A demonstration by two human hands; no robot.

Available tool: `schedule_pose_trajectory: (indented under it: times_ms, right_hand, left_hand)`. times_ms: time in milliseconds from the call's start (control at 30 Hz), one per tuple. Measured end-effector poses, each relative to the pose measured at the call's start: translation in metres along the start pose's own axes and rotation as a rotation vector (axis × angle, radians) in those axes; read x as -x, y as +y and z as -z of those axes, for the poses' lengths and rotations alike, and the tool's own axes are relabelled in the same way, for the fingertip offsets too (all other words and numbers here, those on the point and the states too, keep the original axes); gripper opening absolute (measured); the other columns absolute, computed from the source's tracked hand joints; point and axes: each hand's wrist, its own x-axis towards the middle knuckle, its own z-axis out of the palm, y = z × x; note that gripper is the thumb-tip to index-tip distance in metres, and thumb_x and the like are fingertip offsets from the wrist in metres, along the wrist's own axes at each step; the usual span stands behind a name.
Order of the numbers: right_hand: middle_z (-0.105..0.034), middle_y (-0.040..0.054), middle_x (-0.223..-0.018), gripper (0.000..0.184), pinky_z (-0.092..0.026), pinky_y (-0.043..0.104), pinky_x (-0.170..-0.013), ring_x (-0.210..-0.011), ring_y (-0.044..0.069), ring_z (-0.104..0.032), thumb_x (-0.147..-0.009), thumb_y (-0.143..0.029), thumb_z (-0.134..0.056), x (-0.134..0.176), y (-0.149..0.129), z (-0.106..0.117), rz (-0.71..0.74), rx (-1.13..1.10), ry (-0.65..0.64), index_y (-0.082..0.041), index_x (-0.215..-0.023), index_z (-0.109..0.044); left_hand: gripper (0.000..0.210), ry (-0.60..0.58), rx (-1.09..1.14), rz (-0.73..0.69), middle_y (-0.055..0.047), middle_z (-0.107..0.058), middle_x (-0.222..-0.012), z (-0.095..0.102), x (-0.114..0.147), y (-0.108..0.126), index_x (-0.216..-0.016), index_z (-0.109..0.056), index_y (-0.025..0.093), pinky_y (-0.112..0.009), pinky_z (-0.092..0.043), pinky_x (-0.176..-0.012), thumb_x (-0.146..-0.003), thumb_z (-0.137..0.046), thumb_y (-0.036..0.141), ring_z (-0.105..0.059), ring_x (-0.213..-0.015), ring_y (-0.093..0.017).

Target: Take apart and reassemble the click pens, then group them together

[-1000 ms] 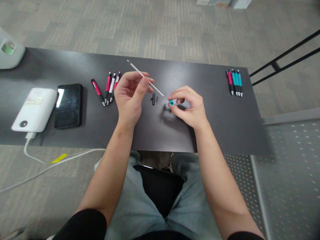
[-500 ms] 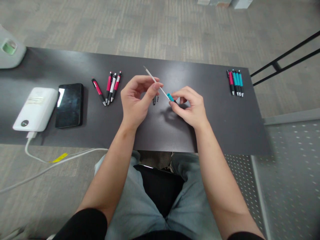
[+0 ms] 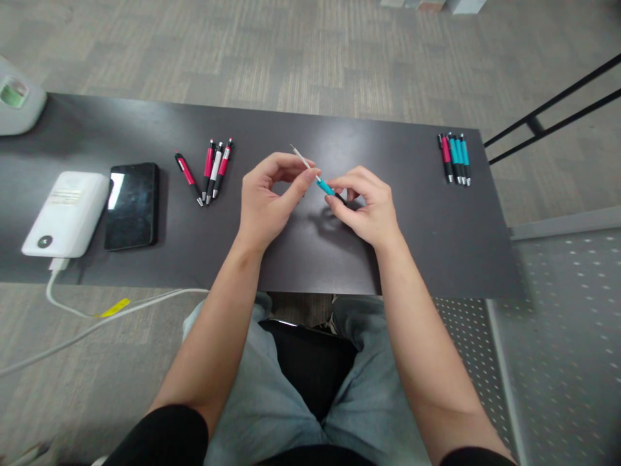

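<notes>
Between thumb and fingers, my left hand (image 3: 277, 197) pinches a thin white pen refill (image 3: 301, 156), its tip pointing up and left. The refill's other end runs into the open end of a teal pen barrel (image 3: 325, 187). My right hand (image 3: 366, 200) is closed on that barrel near its black grip, which is partly covered by the fingers. Both hands hover over the dark table (image 3: 310, 259), close together. The small black pen parts on the table are mostly hidden behind my left hand.
Left of my hands lie several red and white pens (image 3: 213, 171). Farther left are a black phone (image 3: 132, 206) and a white power bank (image 3: 68, 213) with a white cable (image 3: 92, 333). At the right end sit several teal and red pens (image 3: 455, 158).
The refill has slid deeper into the teal barrel, so less of it sticks out. My left hand has moved slightly right, and more of the barrel shows outside my right fingers.
</notes>
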Motion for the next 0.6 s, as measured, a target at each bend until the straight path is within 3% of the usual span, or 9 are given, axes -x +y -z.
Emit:
schedule_pose_trajectory:
  times_ms: [233,400,533,600]
  right_hand:
    - [-0.071,0.0038,-0.098,0.031,-0.053,0.047,-0.076,-0.087,0.028,-0.061,-0.081,-0.033,-0.087,0.000,0.001,-0.001,0.034,-0.051,0.010,-0.042,-0.109,-0.078]
    - [-0.071,0.0028,-0.096,0.033,-0.053,0.047,-0.077,-0.080,0.026,-0.058,-0.076,-0.039,-0.091,0.000,0.002,-0.001,-0.006,-0.038,-0.005,-0.041,-0.106,-0.077]
    - [-0.072,0.0026,-0.095,0.030,-0.053,0.046,-0.074,-0.075,0.025,-0.057,-0.077,-0.045,-0.089,0.000,0.000,-0.002,-0.056,-0.020,-0.006,-0.040,-0.104,-0.077]
    - [-0.072,0.0022,-0.094,0.028,-0.052,0.046,-0.072,-0.073,0.025,-0.057,-0.078,-0.046,-0.088,0.000,-0.001,-0.002,-0.052,-0.021,-0.007,-0.039,-0.103,-0.077]
  left_hand:
    - [0.035,-0.112,-0.056,-0.011,0.001,-0.078,-0.095,0.000,0.002,-0.006,-0.091,-0.075,0.034,-0.046,-0.056,-0.073,-0.086,-0.078,0.068,-0.070,-0.082,-0.023]
    - [0.035,-0.118,-0.032,-0.082,-0.002,-0.078,-0.096,0.000,0.001,-0.008,-0.099,-0.077,0.032,-0.047,-0.055,-0.074,-0.087,-0.079,0.064,-0.071,-0.080,-0.024]
    - [0.042,-0.086,0.024,-0.017,-0.002,-0.078,-0.100,-0.003,0.001,-0.001,-0.117,-0.071,0.032,-0.047,-0.057,-0.078,-0.086,-0.081,0.060,-0.073,-0.084,-0.025]
    - [0.038,-0.062,0.042,0.013,-0.002,-0.078,-0.100,-0.004,0.001,0.003,-0.115,-0.070,0.032,-0.048,-0.057,-0.081,-0.088,-0.080,0.057,-0.074,-0.087,-0.026]
